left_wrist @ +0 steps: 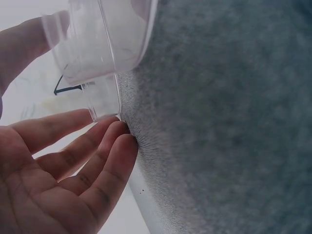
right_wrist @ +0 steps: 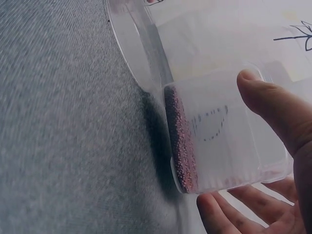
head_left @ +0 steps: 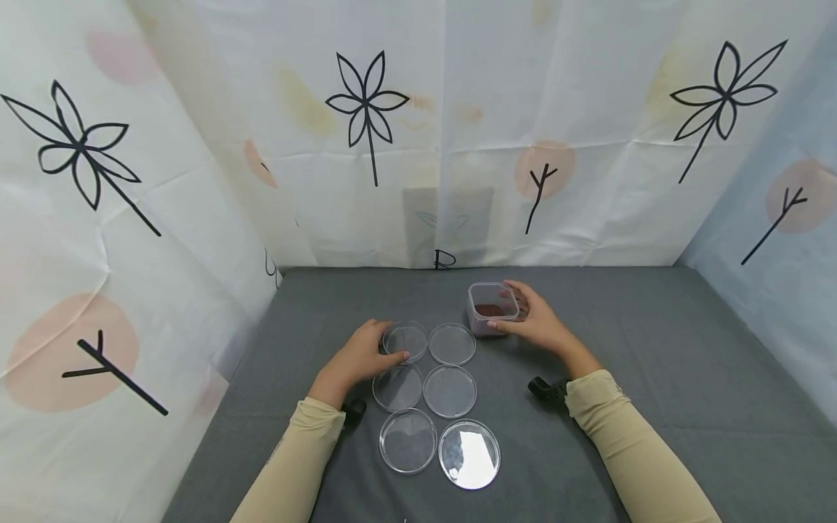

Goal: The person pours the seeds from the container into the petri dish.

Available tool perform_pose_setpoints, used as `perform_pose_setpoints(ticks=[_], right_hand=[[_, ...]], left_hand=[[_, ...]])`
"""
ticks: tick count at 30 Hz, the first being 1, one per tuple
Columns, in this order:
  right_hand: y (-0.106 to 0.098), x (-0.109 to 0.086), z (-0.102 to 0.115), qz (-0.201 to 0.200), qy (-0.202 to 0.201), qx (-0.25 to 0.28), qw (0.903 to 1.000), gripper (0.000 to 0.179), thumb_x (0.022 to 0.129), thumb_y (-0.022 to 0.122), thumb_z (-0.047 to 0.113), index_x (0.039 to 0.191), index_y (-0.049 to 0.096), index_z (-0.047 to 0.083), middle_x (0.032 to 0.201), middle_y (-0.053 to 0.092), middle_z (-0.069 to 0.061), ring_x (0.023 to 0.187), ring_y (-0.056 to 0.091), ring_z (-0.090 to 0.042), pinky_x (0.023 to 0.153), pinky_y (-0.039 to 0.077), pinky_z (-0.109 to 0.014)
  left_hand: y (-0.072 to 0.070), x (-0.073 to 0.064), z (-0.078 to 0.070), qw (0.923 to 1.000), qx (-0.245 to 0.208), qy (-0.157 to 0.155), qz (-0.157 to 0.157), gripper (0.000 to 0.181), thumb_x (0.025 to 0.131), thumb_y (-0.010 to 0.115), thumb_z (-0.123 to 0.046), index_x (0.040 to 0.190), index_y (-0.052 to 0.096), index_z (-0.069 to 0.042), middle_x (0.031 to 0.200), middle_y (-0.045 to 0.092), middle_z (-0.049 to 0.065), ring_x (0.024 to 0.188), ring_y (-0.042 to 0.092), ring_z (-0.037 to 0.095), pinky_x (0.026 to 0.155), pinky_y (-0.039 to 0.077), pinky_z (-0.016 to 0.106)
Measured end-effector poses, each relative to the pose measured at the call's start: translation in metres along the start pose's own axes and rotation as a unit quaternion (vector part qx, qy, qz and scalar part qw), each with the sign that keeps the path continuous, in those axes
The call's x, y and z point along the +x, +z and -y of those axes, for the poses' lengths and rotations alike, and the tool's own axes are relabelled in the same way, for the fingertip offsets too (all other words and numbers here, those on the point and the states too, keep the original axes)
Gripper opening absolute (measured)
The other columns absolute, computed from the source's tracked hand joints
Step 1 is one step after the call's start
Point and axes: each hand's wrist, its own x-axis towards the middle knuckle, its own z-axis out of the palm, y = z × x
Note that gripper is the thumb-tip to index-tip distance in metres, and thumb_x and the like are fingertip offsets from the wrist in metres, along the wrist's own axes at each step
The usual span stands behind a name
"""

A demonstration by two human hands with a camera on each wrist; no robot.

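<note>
My left hand (head_left: pixel 356 361) spans the back left dish (head_left: pixel 408 338), a clear round petri dish, with the thumb at its near side and the fingers at its far side. In the left wrist view the index fingertip meets the rim of that dish (left_wrist: pixel 103 100). My right hand (head_left: pixel 539 323) grips a clear, squarish plastic container (head_left: pixel 479 321) between thumb and fingers, just right of the dishes. Reddish-brown granules (right_wrist: pixel 180 141) form a shallow layer at its bottom. Whether the container touches the cloth is hard to tell.
Several more clear petri dishes (head_left: pixel 450 392) lie in two columns toward the front; the front right one (head_left: pixel 468 455) reflects bright light. Grey cloth (head_left: pixel 654 349) covers the table. Patterned white curtains (head_left: pixel 484 87) close off the back and sides.
</note>
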Motion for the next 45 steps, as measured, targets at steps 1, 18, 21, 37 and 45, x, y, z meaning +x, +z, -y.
perform_pose_setpoints(ticks=[1, 18, 21, 37, 45], right_hand=[[0.001, 0.001, 0.001, -0.003, 0.0, -0.001, 1.0, 0.095, 0.092, 0.086, 0.021, 0.166, 0.029, 0.008, 0.168, 0.038, -0.024, 0.155, 0.037, -0.046, 0.115, 0.044, -0.066], [0.022, 0.011, 0.025, -0.034, -0.031, -0.03, 0.9985, 0.098, 0.086, 0.092, 0.023, 0.165, 0.035, 0.013, 0.161, 0.048, -0.022, 0.148, 0.046, -0.046, 0.113, 0.047, -0.064], [0.027, 0.013, 0.029, -0.037, -0.036, -0.036, 0.998, 0.099, 0.084, 0.093, 0.023, 0.164, 0.036, 0.014, 0.16, 0.049, -0.021, 0.147, 0.048, -0.046, 0.113, 0.048, -0.063], [0.058, 0.027, 0.055, -0.044, -0.102, -0.084, 0.9902, 0.102, 0.075, 0.1, 0.027, 0.158, 0.042, 0.012, 0.154, 0.054, -0.021, 0.14, 0.056, -0.042, 0.109, 0.054, -0.057], [0.071, 0.035, 0.062, -0.039, -0.167, -0.158, 0.9725, 0.101, 0.075, 0.1, 0.027, 0.158, 0.046, 0.008, 0.153, 0.056, -0.017, 0.139, 0.056, -0.038, 0.11, 0.053, -0.052]], left_hand=[[0.0, 0.0, 0.0, 1.0, 0.001, 0.0, 0.001, 0.075, 0.095, 0.08, -0.038, 0.151, 0.054, 0.005, 0.14, 0.06, 0.024, 0.131, 0.06, 0.038, 0.11, 0.051, 0.054], [0.0, 0.002, 0.001, 1.0, -0.008, 0.001, 0.003, 0.076, 0.093, 0.084, -0.035, 0.149, 0.055, 0.008, 0.11, 0.06, 0.014, 0.088, 0.059, 0.017, 0.08, 0.055, 0.038], [0.001, 0.002, 0.002, 1.0, -0.005, 0.002, 0.001, 0.076, 0.093, 0.085, -0.035, 0.149, 0.056, 0.007, 0.108, 0.06, 0.013, 0.088, 0.059, 0.016, 0.081, 0.055, 0.036], [0.0, 0.0, 0.005, 0.9992, -0.038, -0.011, -0.008, 0.077, 0.09, 0.087, -0.033, 0.149, 0.056, 0.007, 0.112, 0.062, 0.017, 0.098, 0.068, 0.023, 0.086, 0.06, 0.04], [0.0, 0.001, 0.004, 0.9996, -0.028, -0.01, -0.005, 0.077, 0.091, 0.087, -0.032, 0.148, 0.056, 0.008, 0.107, 0.061, 0.015, 0.094, 0.065, 0.02, 0.084, 0.058, 0.04]])
